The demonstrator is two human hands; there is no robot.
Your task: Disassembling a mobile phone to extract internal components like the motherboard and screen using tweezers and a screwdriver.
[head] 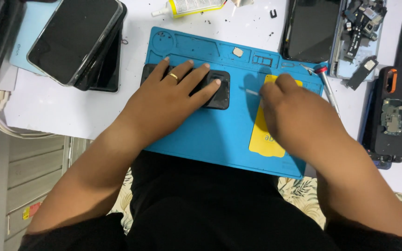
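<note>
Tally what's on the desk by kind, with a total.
Intact phones: 3, one under the left hand at, a stack, one
Opened phones: 2
Blue mats: 1
Yellow cards: 1
Screwdrivers: 1
Glue tubes: 1
Thin tools in right hand: 1
Total: 10

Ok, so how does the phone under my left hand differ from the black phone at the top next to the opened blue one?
The phone on the mat lies crosswise, pinned flat by the left hand; the top black phone lies lengthwise, untouched. The first sits on the blue mat, the second on the white table. The hand hides most of the first; the second shows nearly whole. Both are dark.
</note>
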